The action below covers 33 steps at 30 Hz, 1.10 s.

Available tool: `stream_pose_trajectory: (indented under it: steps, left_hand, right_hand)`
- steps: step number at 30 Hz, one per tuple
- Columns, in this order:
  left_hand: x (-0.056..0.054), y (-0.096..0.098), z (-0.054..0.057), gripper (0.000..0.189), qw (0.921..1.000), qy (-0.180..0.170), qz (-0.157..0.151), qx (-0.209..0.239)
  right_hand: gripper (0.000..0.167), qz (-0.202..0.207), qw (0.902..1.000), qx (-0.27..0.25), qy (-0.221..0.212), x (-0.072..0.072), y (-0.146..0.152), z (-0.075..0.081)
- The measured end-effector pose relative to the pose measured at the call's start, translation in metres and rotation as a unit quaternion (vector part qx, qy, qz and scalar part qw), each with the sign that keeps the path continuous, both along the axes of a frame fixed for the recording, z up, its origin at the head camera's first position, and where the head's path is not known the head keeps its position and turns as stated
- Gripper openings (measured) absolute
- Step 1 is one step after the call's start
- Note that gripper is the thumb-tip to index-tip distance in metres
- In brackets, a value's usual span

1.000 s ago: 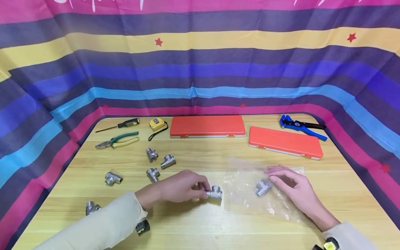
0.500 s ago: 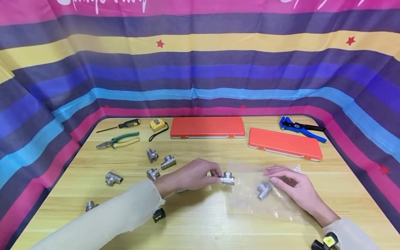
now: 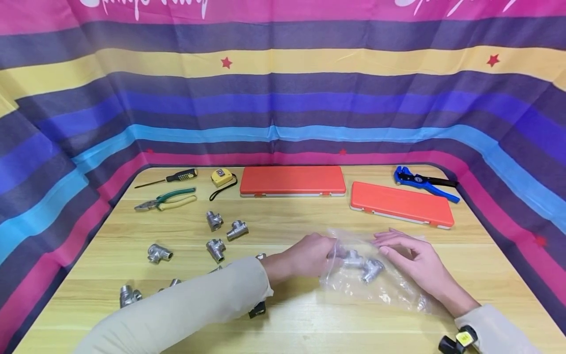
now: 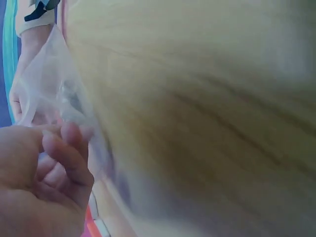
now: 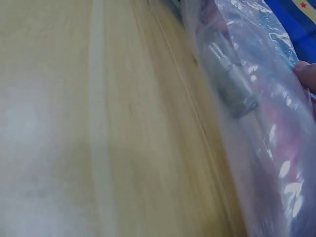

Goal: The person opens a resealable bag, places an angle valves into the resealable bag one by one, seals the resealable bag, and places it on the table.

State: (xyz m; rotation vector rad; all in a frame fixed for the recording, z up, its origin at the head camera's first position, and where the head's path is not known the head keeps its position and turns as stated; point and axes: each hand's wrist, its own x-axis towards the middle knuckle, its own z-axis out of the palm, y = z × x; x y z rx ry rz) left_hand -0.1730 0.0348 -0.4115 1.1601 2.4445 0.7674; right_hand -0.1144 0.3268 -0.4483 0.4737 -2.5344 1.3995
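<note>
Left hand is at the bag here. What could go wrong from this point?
The plastic bag drapes over part of the left hand; it might cling and drag the nearer fitting out when the hand pulls away. If the right hand loosens at the bag, its mouth could sag shut. The left sleeve crosses close to loose fittings and may brush them aside.

Head cam bright, fairly sharp; soft shadow on bench (image 3: 336, 332) by L sleeve (image 3: 190, 305), glints on bag (image 3: 393, 290). L wrist cam v. blurry, R soft w/ pale glare.

Metal ftg (image 5: 227, 74) in bag (image 5: 276, 148), prob.
</note>
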Motion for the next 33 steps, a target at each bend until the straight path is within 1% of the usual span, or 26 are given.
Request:
stream_pose_trajectory:
  steps: [1, 2, 3, 4, 6, 7, 9, 10, 13, 16, 19, 21, 23, 24, 26, 28, 30, 33]
  left_hand:
    - [0.001, 0.001, 0.0, 0.018, 0.9999, -0.014, -0.006, 0.007]
    - [0.001, 0.002, 0.0, 0.022, 0.9993, -0.034, -0.011, 0.012]
    - [0.0, 0.001, 0.0, 0.026, 0.9987, -0.046, -0.019, 0.013]
    - [0.0, 0.0, 0.001, 0.027, 0.9971, -0.069, -0.024, 0.019]
    - [-0.003, -0.005, 0.002, 0.026, 0.9943, -0.098, -0.036, 0.024]
    - [-0.004, -0.01, 0.003, 0.026, 0.9927, -0.112, -0.036, 0.026]
    - [-0.007, -0.022, 0.005, 0.028, 0.9898, -0.136, -0.029, 0.032]
    - [-0.009, -0.03, 0.006, 0.027, 0.9878, -0.15, -0.019, 0.038]
    - [-0.015, -0.06, 0.015, 0.032, 0.9863, -0.157, 0.01, 0.048]
    - [-0.021, -0.095, 0.023, 0.032, 0.9882, -0.141, 0.037, 0.048]
    - [-0.023, -0.13, 0.024, 0.025, 0.9902, -0.119, 0.064, 0.032]
    - [-0.02, -0.152, 0.022, 0.018, 0.9907, -0.11, 0.08, 0.015]
    - [-0.015, -0.169, 0.019, 0.013, 0.992, -0.098, 0.08, -0.003]
    - [-0.013, -0.176, 0.018, 0.014, 0.993, -0.092, 0.074, -0.009]
    - [-0.008, -0.185, 0.016, 0.016, 0.9937, -0.086, 0.069, -0.023]
    - [-0.004, -0.189, 0.015, 0.019, 0.995, -0.071, 0.061, -0.034]
    - [-0.002, -0.19, 0.013, 0.02, 0.996, -0.053, 0.057, -0.044]
    - [-0.002, -0.188, 0.011, 0.015, 0.9965, -0.023, 0.055, -0.058]
  right_hand:
    - [0.024, -0.001, 1.0, 0.001, -0.001, 0.001, 0.001, 0.0]
    - [0.024, -0.004, 1.0, 0.004, -0.003, 0.002, 0.002, 0.0]
    - [0.023, -0.008, 0.9999, 0.007, -0.005, 0.003, 0.003, 0.0]
    - [0.022, -0.012, 0.9998, 0.01, -0.008, 0.004, 0.004, 0.0]
    - [0.021, -0.021, 0.9995, 0.016, -0.017, 0.006, 0.005, 0.0]
    - [0.02, -0.026, 0.9992, 0.021, -0.022, 0.007, 0.006, 0.0]
    - [0.019, -0.036, 0.9985, 0.028, -0.031, 0.009, 0.006, 0.0]
    - [0.018, -0.038, 0.9982, 0.03, -0.034, 0.009, 0.006, 0.0]
    - [0.018, -0.04, 0.9981, 0.033, -0.034, 0.011, 0.004, -0.001]
    - [0.019, -0.034, 0.9987, 0.028, -0.027, 0.012, 0.003, 0.0]
    - [0.019, -0.029, 0.9989, 0.027, -0.024, 0.012, 0.002, 0.001]
    - [0.018, -0.031, 0.9987, 0.03, -0.027, 0.012, 0.001, 0.002]
    - [0.018, -0.035, 0.9984, 0.033, -0.031, 0.011, 0.001, 0.003]
    - [0.017, -0.038, 0.9981, 0.035, -0.033, 0.011, 0.001, 0.003]
    - [0.016, -0.043, 0.9977, 0.038, -0.036, 0.011, 0.001, 0.004]
    - [0.016, -0.046, 0.9974, 0.039, -0.038, 0.012, 0.002, 0.004]
    - [0.016, -0.051, 0.9971, 0.039, -0.041, 0.013, 0.003, 0.004]
    - [0.016, -0.05, 0.9971, 0.034, -0.045, 0.014, 0.004, 0.004]
